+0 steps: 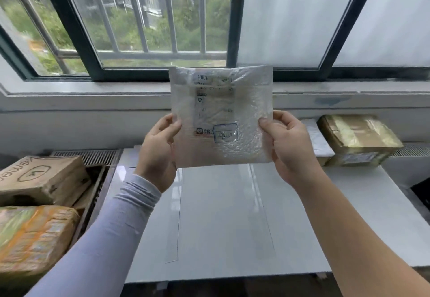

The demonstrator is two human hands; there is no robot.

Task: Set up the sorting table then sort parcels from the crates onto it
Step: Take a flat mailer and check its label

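The bubble-wrap parcel is held upright in the air over the white sorting table, label facing the camera. Its left edge is pinched by the left hand, its right edge by the right hand, thumbs in front. The label is best read before any lane is chosen; two tape strips mark the lanes, and the golden parcel sits far right.

One head-worn wide-angle view looks forward and slightly down from standing height over the table, facing the window straight ahead. It sits close: both forearms run up from the bottom corners, and a parcel fills the centre, with straight lines bowing at the edges
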